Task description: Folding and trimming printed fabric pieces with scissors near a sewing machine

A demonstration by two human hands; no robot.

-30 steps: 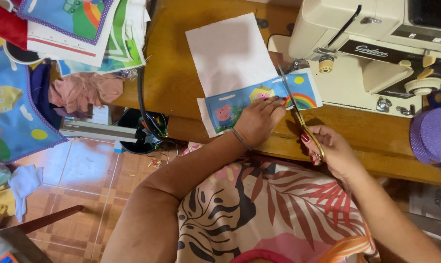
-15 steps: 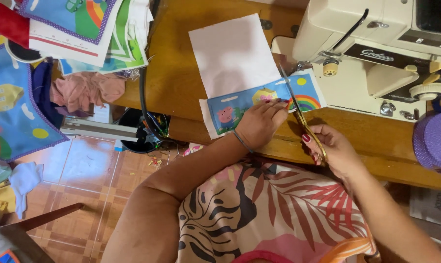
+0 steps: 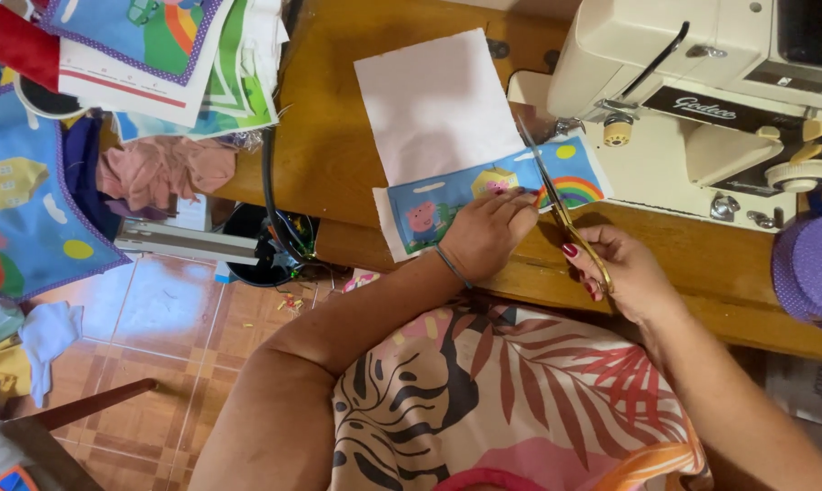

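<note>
My left hand (image 3: 485, 238) lies flat, fingers spread and pressing on the long printed fabric strip with a blue sky, a rainbow and cartoon figures (image 3: 447, 205), holding it against the brown wooden table (image 3: 324, 136). My right hand (image 3: 618, 269) curls around the gold-coloured handles of the metal scissors (image 3: 556, 207), fingers closed through the loops; the blades point away from me and cross the strip just beside my left fingertips. The strip hangs off a white rectangular cloth panel (image 3: 433, 102). The cream sewing machine (image 3: 702, 82) stands close behind the blades. A purple dotted ribbon roll (image 3: 811, 268) sits to my right, and colourful printed fabric pieces (image 3: 156, 55) are stacked at the left.
</note>
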